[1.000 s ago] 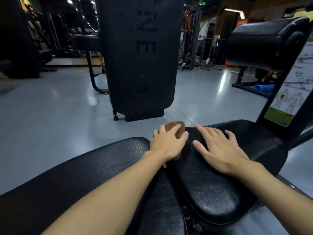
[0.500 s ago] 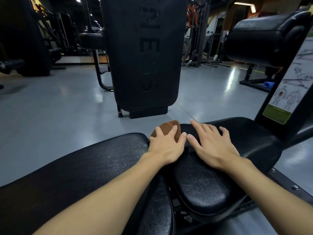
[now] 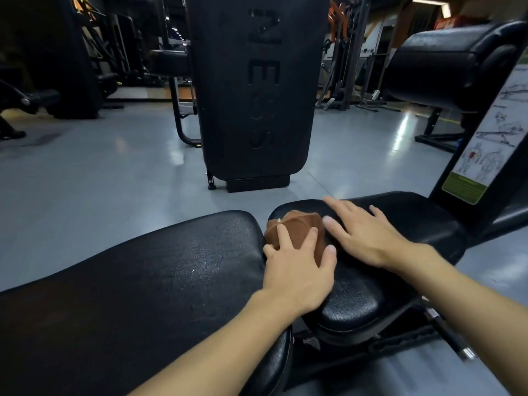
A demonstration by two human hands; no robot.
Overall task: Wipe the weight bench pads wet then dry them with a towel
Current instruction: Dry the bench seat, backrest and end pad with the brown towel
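Brown cloth (image 3: 297, 230); black pebbled bench pads (image 3: 171, 270); grey floor (image 3: 100, 172).

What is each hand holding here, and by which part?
The left hand grips the bunched brown cloth over its top and near side. The right hand holds nothing; it rests flat on the seat pad.

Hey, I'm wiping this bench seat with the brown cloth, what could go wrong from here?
1. The brown cloth under your left hand sits at the seat pad's far corner, by the back pad; a push forward might send it onto the floor.
2. Your right hand lies flat on the seat pad beside it; that patch may get missed, and a wet surface might let the palm slide.
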